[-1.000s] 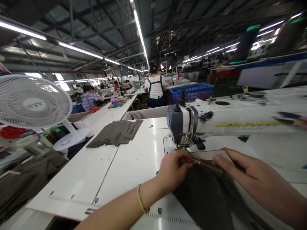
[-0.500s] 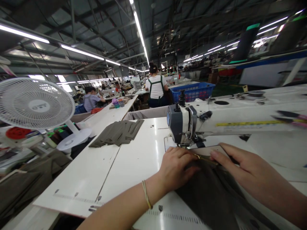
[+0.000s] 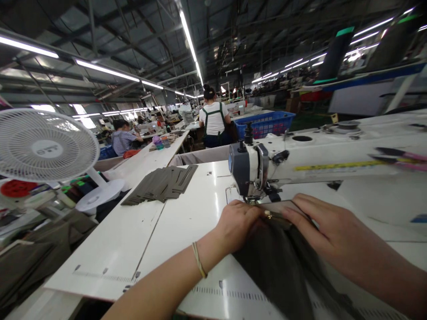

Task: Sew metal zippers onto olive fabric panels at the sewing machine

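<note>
The dark cloth [image 3: 276, 262] lies on the near side of the sewing machine [image 3: 239, 171], its far end close by the needle area, and compared with a second ago its brass zip pull [image 3: 267, 214] sits a little nearer the machine. Less of the pale panel [image 3: 278, 206] along the far edge shows now, and the gap between the two hands has narrowed. The left grip [image 3: 235, 226], which earlier had thumb and forefinger at the zip, now lies over the cloth's far left corner with fingers bent; its thumb is mostly hidden, so I cannot tell whether it pinches or only presses. The right grip [image 3: 325, 222] pinches the far right edge, thumb on top and fingers behind the panel. The zip pull shows between the two. The cloth's long axis runs from the needle area toward the near right, where it spreads in loose folds and leaves view; the zip edge runs left to right across its far end. Farther left on the white desk [image 3: 187, 240], a fanned stack of flat pieces [image 3: 160, 184] looks unchanged. A white fan [image 3: 46, 149] stands left of that, and a blue basket [image 3: 267, 124] is beyond the machine.
</note>
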Motion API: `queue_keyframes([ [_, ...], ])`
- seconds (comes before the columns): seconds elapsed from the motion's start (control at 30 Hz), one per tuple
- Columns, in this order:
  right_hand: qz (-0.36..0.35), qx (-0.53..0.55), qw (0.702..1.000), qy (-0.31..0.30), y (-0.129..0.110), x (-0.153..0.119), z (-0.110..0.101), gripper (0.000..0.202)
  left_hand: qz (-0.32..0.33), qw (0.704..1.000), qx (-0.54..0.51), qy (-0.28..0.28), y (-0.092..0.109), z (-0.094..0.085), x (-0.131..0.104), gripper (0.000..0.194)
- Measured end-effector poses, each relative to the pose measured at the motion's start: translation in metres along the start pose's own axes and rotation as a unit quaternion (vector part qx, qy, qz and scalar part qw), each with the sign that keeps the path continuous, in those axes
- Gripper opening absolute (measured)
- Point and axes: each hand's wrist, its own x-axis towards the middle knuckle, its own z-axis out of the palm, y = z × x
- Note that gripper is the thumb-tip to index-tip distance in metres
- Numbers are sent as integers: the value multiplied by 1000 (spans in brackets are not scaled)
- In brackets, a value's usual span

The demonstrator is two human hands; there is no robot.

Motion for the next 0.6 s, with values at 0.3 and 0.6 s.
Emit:
queue_keyframes([
  [0.3, -238, -55, 969, 23, -113, -26, 75, 10, -70, 997, 23, -16, -13, -13, 12, 7],
  [0.6, -15, -128, 985, -118, 12, -35, 68, 31, -56, 998, 15, 1, -17, -11, 0, 9],
])
